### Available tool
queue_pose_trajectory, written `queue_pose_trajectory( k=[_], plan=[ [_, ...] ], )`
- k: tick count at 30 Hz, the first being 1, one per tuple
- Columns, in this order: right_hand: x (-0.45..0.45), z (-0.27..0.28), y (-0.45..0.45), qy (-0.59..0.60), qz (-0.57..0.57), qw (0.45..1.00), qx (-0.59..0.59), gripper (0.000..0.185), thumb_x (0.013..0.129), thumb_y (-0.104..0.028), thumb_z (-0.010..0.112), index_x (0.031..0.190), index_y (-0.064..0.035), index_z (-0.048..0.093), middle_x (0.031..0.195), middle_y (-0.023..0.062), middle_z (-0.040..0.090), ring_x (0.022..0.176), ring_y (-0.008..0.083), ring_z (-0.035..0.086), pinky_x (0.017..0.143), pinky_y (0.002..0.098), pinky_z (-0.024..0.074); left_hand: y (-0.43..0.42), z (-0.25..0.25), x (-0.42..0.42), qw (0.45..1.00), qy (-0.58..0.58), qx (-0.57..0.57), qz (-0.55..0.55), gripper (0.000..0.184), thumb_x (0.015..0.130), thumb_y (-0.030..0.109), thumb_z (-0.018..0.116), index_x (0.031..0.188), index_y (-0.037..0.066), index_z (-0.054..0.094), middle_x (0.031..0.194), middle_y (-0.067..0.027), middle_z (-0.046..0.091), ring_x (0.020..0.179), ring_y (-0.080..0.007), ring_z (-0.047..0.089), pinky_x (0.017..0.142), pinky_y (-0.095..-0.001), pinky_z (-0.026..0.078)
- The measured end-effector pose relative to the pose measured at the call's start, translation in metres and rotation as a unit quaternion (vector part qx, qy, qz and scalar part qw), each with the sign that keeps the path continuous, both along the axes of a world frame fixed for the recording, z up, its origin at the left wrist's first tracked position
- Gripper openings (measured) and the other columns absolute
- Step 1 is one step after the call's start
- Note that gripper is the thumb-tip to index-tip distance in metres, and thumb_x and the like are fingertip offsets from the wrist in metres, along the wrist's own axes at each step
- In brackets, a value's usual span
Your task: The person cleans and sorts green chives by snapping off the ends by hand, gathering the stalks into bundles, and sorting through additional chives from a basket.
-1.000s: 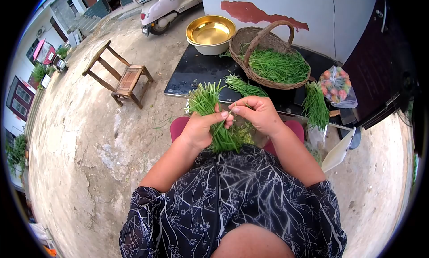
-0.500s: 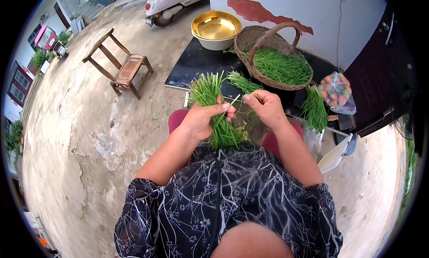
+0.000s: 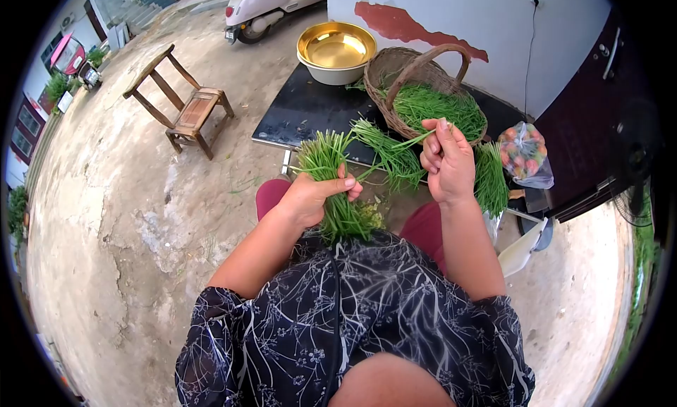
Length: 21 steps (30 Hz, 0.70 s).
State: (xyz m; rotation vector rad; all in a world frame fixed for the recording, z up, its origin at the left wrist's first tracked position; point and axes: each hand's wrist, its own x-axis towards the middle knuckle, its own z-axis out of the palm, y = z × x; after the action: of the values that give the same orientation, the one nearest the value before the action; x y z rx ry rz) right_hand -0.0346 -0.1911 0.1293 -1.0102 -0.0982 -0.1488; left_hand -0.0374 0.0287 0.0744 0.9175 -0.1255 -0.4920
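Note:
My left hand is closed around a thick bunch of garlic chives, pale cut ends up and green leaves hanging toward my lap. To its right, my right hand is raised in front of the basket, thumb and fingers pinched on a thin chive stalk. A small pile of chives lies on the near edge of the black table, between the two hands. Another bunch of chives hangs over the edge to the right of my right hand. Behind it stands the wicker basket, holding loose chives.
A gold basin sits in a white basin on the black table. A clear bag of red and yellow produce is at the right. A wooden chair stands left; a scooter is parked behind.
My right hand has moved right and up, away from the bunch, with a chive stalk between its fingers. My left hand keeps its hold on the bunch. The view has shifted slightly.

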Motion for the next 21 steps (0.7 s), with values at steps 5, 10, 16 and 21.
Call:
queue_pose_trajectory(
  k=[5, 10, 16, 21],
  plan=[
    [0.009, 0.007, -0.04, -0.11, -0.154, 0.981, 0.047, 0.024, 0.092, -0.025, 0.045, 0.086, -0.0037, 0.054, 0.069, 0.001, 0.047, 0.055, 0.0083, 0.04, 0.051, 0.0232, 0.0348, 0.01, -0.006, 0.001, 1.0, -0.021, 0.021, -0.007, 0.018, 0.073, -0.001, 0.064, 0.082, 0.004, 0.05, 0.076, -0.0124, 0.059, 0.071, -0.0226, 0.057, 0.063, -0.034, 0.046],
    [0.003, 0.023, -0.061, -0.059, -0.148, 0.987, 0.029, 0.022, 0.093, -0.022, 0.041, 0.094, -0.0018, 0.051, 0.079, 0.0047, 0.052, 0.067, 0.0131, 0.049, 0.065, 0.0312, 0.045, 0.015, -0.006, 0.001, 0.999, -0.048, 0.011, -0.015, 0.02, 0.072, 0.004, 0.066, 0.083, 0.004, 0.05, 0.075, -0.0119, 0.059, 0.07, -0.022, 0.057, 0.063, -0.032, 0.046],
    [-0.013, -0.007, 0.008, 0.1, 0.16, 0.979, -0.072, 0.021, 0.086, -0.018, 0.057, 0.098, -0.0012, 0.058, 0.055, -0.0101, 0.036, 0.041, -0.0002, 0.024, 0.038, 0.0169, 0.019, 0.006, 0.002, -0.002, 0.991, -0.103, -0.006, -0.082, 0.02, 0.072, 0.007, 0.067, 0.081, 0.006, 0.05, 0.073, -0.0115, 0.058, 0.069, -0.0207, 0.057, 0.062, -0.0308, 0.045],
    [-0.017, -0.009, 0.049, 0.111, 0.19, 0.975, 0.018, 0.025, 0.085, -0.023, 0.058, 0.098, -0.0015, 0.059, 0.05, -0.0102, 0.032, 0.04, 0.0011, 0.023, 0.038, 0.0183, 0.0178, 0.001, 0.002, -0.005, 0.984, -0.124, -0.005, -0.128, 0.013, 0.075, 0.007, 0.065, 0.082, 0.003, 0.055, 0.073, -0.0086, 0.059, 0.07, -0.0184, 0.057, 0.065, -0.0294, 0.045]
  ],
)
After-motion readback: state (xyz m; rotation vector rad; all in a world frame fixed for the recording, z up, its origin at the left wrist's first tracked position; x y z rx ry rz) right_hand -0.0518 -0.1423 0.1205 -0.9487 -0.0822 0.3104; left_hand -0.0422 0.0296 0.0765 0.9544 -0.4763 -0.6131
